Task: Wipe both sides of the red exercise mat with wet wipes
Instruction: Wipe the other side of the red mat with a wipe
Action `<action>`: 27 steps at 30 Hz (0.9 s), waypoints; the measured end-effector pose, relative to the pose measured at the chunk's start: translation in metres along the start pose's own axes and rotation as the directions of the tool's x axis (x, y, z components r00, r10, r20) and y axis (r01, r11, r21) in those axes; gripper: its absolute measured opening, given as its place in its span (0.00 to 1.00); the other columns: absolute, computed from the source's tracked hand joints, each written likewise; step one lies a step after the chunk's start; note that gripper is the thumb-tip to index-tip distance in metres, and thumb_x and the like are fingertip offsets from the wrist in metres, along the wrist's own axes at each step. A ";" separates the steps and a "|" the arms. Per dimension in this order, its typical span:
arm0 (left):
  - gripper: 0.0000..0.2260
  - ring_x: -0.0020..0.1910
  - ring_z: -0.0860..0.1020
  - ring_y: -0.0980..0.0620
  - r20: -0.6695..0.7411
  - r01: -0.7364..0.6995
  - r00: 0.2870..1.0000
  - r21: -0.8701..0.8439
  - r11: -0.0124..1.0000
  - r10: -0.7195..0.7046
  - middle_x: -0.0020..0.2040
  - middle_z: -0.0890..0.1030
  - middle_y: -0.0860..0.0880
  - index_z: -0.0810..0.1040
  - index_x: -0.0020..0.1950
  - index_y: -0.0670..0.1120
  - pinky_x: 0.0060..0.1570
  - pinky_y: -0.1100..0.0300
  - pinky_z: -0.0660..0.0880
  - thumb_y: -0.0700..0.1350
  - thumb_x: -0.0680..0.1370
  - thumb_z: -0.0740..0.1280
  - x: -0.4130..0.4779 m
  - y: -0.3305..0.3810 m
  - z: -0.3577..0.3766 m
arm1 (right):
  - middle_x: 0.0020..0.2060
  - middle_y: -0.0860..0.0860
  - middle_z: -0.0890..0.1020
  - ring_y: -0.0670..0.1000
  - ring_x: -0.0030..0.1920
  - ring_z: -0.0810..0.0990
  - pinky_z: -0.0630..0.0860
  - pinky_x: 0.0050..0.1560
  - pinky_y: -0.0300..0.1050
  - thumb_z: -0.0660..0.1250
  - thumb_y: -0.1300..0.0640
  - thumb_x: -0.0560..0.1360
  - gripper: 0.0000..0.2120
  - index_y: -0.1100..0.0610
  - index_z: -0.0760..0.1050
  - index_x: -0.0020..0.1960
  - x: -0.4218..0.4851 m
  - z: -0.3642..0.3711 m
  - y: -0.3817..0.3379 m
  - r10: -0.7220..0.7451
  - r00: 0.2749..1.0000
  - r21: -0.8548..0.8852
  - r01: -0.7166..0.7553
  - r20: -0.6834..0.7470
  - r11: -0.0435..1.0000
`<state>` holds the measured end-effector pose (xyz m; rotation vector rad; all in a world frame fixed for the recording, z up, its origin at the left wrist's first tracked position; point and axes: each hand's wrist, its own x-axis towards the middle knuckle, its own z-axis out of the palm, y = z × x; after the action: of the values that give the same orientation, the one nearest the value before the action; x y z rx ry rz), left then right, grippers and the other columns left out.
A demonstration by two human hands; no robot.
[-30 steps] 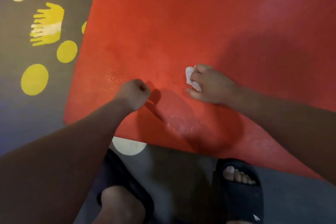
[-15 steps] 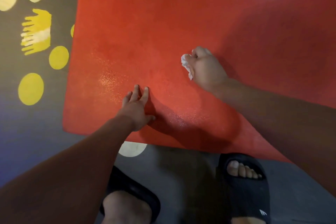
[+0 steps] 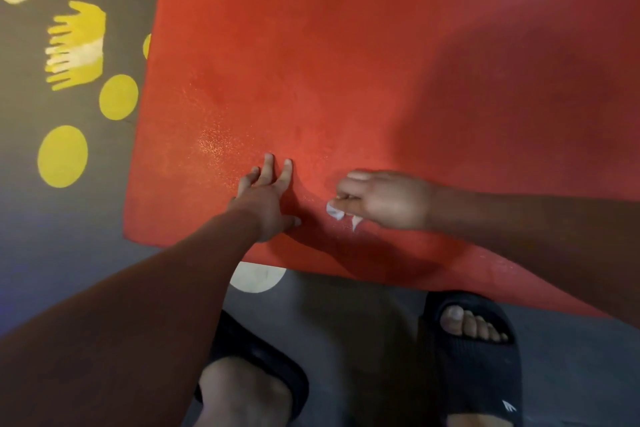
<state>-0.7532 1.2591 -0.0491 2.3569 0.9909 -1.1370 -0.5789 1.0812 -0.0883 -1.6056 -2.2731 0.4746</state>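
Note:
The red exercise mat [image 3: 346, 55] lies flat on the dark floor and fills most of the head view. My left hand [image 3: 268, 196] rests flat on it near its front edge, fingers spread, holding nothing. Just to the right, my right hand [image 3: 384, 199] presses a crumpled white wet wipe [image 3: 335, 212] onto the mat; only small bits of the wipe show under the fingers. A faint damp sheen shows on the mat to the left of my left hand.
The dark floor [image 3: 346, 315] carries painted yellow and cream dots [image 3: 62, 156] and a yellow hand-shaped mark [image 3: 78, 47] left of the mat. My two feet in black slides [image 3: 481, 357] stand just in front of the mat's near edge.
My right hand has swept the wipe down and toward me, ending close beside my left hand. The left hand, a fist a second ago, stays spread flat on the mat.

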 end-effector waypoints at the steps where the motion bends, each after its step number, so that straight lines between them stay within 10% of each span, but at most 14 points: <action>1: 0.51 0.81 0.40 0.43 -0.002 0.007 1.000 0.002 1.000 -0.007 0.81 0.31 0.54 0.36 0.81 0.62 0.76 0.38 0.57 0.59 0.75 0.74 0.000 0.001 0.000 | 0.50 0.50 0.76 0.49 0.50 0.75 0.74 0.49 0.46 0.62 0.55 0.83 0.07 0.55 0.77 0.55 0.003 -0.006 0.012 0.020 0.999 0.019 -0.020 -0.032 1.000; 7: 0.50 0.81 0.40 0.43 0.003 0.051 0.999 0.009 0.999 -0.051 0.81 0.31 0.55 0.36 0.81 0.61 0.76 0.39 0.58 0.57 0.76 0.74 -0.005 0.011 -0.005 | 0.44 0.58 0.75 0.61 0.45 0.75 0.77 0.42 0.51 0.73 0.61 0.72 0.10 0.62 0.78 0.51 0.028 -0.025 0.060 0.517 0.798 0.037 -0.533 -0.310 0.845; 14: 0.50 0.81 0.40 0.44 0.014 0.062 0.998 0.018 0.998 -0.062 0.81 0.30 0.55 0.36 0.81 0.61 0.73 0.38 0.59 0.56 0.77 0.73 -0.007 0.014 -0.005 | 0.48 0.51 0.73 0.53 0.50 0.73 0.72 0.47 0.46 0.62 0.58 0.79 0.09 0.54 0.75 0.59 0.020 -0.004 0.019 0.110 0.991 -0.080 -0.116 -0.073 0.990; 18: 0.49 0.81 0.40 0.44 0.004 0.068 0.998 0.014 0.998 -0.068 0.81 0.31 0.55 0.36 0.81 0.62 0.74 0.38 0.59 0.57 0.76 0.73 -0.008 0.013 -0.004 | 0.43 0.47 0.70 0.51 0.48 0.71 0.74 0.50 0.49 0.54 0.45 0.79 0.14 0.50 0.75 0.50 0.036 -0.012 0.060 0.426 0.863 0.028 -0.436 -0.273 0.900; 22: 0.49 0.81 0.40 0.44 0.014 0.063 0.998 0.018 0.998 -0.063 0.80 0.30 0.56 0.35 0.81 0.62 0.75 0.37 0.58 0.58 0.76 0.72 -0.008 0.011 -0.003 | 0.46 0.51 0.73 0.53 0.49 0.72 0.70 0.47 0.46 0.60 0.58 0.80 0.08 0.54 0.77 0.53 0.038 -0.003 0.027 0.461 0.844 0.057 -0.464 -0.273 0.884; 27: 0.47 0.81 0.39 0.44 0.036 0.054 0.998 0.030 0.998 -0.055 0.80 0.30 0.56 0.35 0.80 0.63 0.75 0.35 0.56 0.55 0.78 0.71 -0.008 0.009 -0.003 | 0.47 0.48 0.73 0.49 0.48 0.72 0.72 0.43 0.44 0.57 0.52 0.81 0.10 0.50 0.77 0.53 0.009 0.009 -0.032 -0.029 0.997 0.098 0.022 0.065 0.995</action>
<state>-0.7485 1.2509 -0.0406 2.3360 1.0381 -1.2182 -0.6122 1.0788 -0.0814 -1.5334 -2.2780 0.6304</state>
